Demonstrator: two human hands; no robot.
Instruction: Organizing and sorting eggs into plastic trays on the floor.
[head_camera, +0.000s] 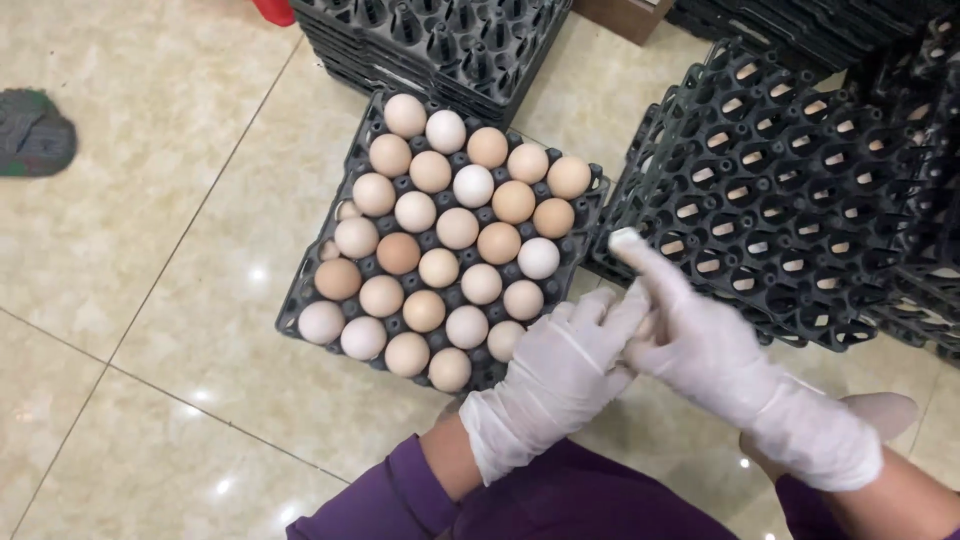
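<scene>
Beside gloved left hand (560, 375), egg tray (300, 300), empty black trays (780, 200) right

Bright, even indoor light from overhead. Small specular glints on the glossy tile floor (150, 330), near left and near right. Shadows soft and short beneath the filled egg tray (300, 310). Eggs sharp. White-gloved right hand (700, 345) slightly overexposed, mild blur at fingertip. Far black tray stacks (800, 180) dark, little detail.
</scene>
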